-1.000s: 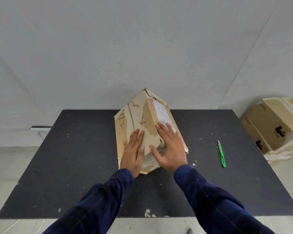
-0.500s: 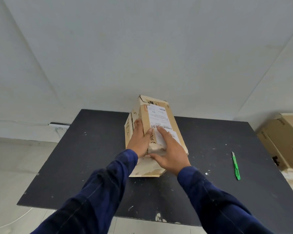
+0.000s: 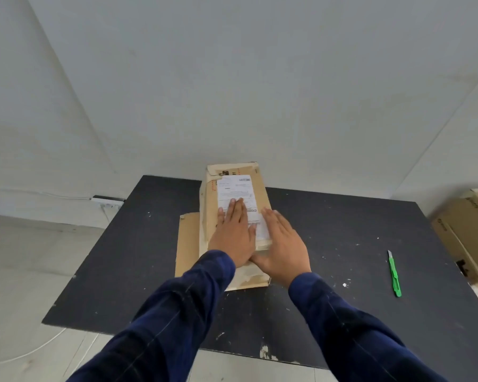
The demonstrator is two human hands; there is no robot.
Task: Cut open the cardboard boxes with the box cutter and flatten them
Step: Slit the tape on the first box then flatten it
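Starting on the left, the black counter (image 3: pixel 138 257) carries our cardboard box (image 3: pixel 260 194) near its middle, reaching toward the far edge. It lies low, panels collapsed onto each other, with one flap lying flat out to the left. Our left hand (image 3: pixel 232 232) is palm down over the white shipping label (image 3: pixel 233 188), fingers straight, pressing. Just beside it, our right hand (image 3: pixel 283 249) does the same along the box's right side, fingers extended, gripping nothing. So we judge this box cut open and very nearly flattened, with perhaps a last press needed at the near end, which looks a little crumpled. Further right, the green box cutter (image 3: pixel 394 274) rests on the counter, well apart from both hands. Beyond the counter's right edge, another box (image 3: pixel 464 232) stands with its shape intact, and that one looks like what is left for us
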